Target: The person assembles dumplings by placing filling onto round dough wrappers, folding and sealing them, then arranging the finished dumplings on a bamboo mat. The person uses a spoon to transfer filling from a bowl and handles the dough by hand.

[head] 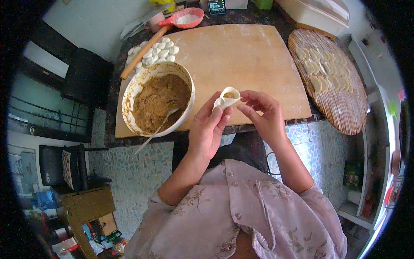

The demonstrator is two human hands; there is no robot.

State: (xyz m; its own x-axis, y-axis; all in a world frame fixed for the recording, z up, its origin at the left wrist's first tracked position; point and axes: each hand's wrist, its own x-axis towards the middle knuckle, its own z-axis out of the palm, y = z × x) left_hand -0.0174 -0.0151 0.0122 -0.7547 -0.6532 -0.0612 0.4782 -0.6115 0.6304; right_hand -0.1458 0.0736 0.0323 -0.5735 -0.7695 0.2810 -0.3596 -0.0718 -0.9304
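My left hand (212, 118) pinches a partly folded dumpling (227, 97) between thumb and fingers, above the front part of the wooden board. Its pale wrapper is pressed together at the lower left and gapes at the top right, where brown filling shows. At the dumpling's right edge is my right hand (263, 110), its index fingertip at or against the wrapper and its thumb held apart. To the left stands a white bowl (191, 94) of brown filling (160, 97), with a metal spoon (161, 124) leaning over its front rim.
Behind the bowl, a wooden rolling pin (145, 53) rests over floured dough pieces (161, 51). A red scoop (194, 14) of flour and a phone (216, 6) are at the back of the wooden board (239, 55). Rows of dumplings (328, 69) lie on a round slatted mat (344, 111) at right.
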